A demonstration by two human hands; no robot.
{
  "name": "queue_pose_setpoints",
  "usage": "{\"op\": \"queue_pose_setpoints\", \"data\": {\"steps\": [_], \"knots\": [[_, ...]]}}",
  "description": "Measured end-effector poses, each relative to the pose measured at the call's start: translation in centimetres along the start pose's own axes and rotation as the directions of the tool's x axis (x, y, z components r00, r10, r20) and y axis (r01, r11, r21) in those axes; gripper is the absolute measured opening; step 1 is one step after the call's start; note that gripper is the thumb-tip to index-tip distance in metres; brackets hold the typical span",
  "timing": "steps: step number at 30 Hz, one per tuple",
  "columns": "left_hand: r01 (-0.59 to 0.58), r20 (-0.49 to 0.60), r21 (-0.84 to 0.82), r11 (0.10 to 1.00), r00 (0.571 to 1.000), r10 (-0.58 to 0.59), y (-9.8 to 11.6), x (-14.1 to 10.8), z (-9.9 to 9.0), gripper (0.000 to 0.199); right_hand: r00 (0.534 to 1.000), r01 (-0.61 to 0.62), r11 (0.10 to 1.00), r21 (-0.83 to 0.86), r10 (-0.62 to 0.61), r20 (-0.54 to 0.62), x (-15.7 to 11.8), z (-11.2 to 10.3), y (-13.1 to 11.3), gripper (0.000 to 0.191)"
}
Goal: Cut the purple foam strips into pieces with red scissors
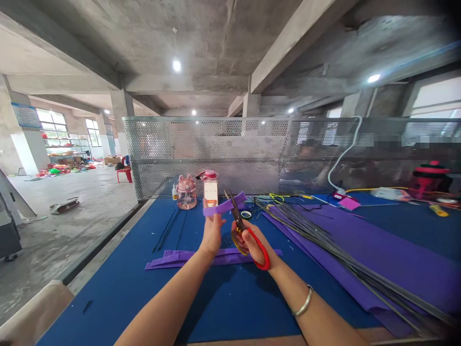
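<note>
My left hand (212, 235) is closed on a short purple strip (217, 208), pinching it near its left end and holding it above the table. My right hand (254, 242) grips red-handled scissors (265, 259). Their dark blades point up and stand apart around the strip, right of my left hand. Whether the strip is cut through I cannot tell. Below both hands, several purple strips (173, 259) lie stacked on the blue table, partly hidden by my left wrist.
On the blue table (118, 288) stand a pink bear-eared bottle (186, 192) and a phone (211, 191) with a lit screen. Thin dark wires (167, 230) lie left. Purple sheets (403, 250) with a bundle of grey rods (334, 250) cover the right. A perforated metal screen (216, 149) closes the back.
</note>
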State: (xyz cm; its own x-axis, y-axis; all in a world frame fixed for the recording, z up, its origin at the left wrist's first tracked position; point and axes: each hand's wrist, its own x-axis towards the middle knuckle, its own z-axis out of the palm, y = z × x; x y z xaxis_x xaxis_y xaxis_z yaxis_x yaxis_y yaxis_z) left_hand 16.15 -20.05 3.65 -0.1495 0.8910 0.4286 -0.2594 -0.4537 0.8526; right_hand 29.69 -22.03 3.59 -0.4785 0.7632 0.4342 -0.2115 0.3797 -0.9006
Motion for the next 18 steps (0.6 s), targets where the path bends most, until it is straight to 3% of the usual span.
{"op": "queue_pose_setpoints", "data": {"steps": [1,3,5,7,9,11,14,16,18], "knots": [[-0.150,-0.105,0.044,0.988,0.983,0.153,0.4,-0.2,0.2,0.087,1.000,-0.013,1.000,0.011,0.013,0.002,0.0,0.1,0.0,0.056],[-0.335,-0.227,0.186,0.924,0.900,0.373,1.2,-0.7,0.3,0.088,1.000,-0.031,0.999,0.021,0.031,0.000,-0.1,0.3,0.1,0.055],[-0.401,-0.256,0.332,0.854,0.833,0.490,1.8,-1.1,0.0,0.088,0.998,-0.054,0.998,0.024,0.054,0.014,-0.1,0.4,0.2,0.054],[-0.387,-0.291,0.395,0.833,0.807,0.513,2.1,-1.3,-0.6,0.075,0.997,-0.077,0.997,0.018,0.076,0.032,-0.1,0.5,0.5,0.052],[-0.304,-0.359,0.373,0.877,0.824,0.439,2.2,-1.2,-1.3,0.052,0.995,-0.097,0.995,-0.006,0.097,0.039,-0.1,0.5,0.8,0.051],[-0.169,-0.373,0.320,0.932,0.882,0.287,2.2,-1.0,-2.0,0.036,0.992,-0.122,0.992,-0.036,0.123,0.034,0.0,0.7,1.0,0.050],[-0.010,-0.222,0.270,0.963,0.972,0.072,2.1,-0.9,-2.9,0.034,0.988,-0.151,0.986,-0.076,0.154,0.028,0.1,1.0,1.3,0.048],[-0.008,-0.110,0.263,0.965,0.993,0.038,2.1,-0.9,-3.2,0.034,0.989,-0.148,0.983,-0.107,0.150,0.012,0.1,1.4,1.6,0.047],[-0.031,-0.065,0.249,0.968,0.997,0.049,2.2,-1.0,-3.2,0.035,0.990,-0.142,0.982,-0.125,0.141,-0.016,0.1,2.0,1.8,0.046]]}}
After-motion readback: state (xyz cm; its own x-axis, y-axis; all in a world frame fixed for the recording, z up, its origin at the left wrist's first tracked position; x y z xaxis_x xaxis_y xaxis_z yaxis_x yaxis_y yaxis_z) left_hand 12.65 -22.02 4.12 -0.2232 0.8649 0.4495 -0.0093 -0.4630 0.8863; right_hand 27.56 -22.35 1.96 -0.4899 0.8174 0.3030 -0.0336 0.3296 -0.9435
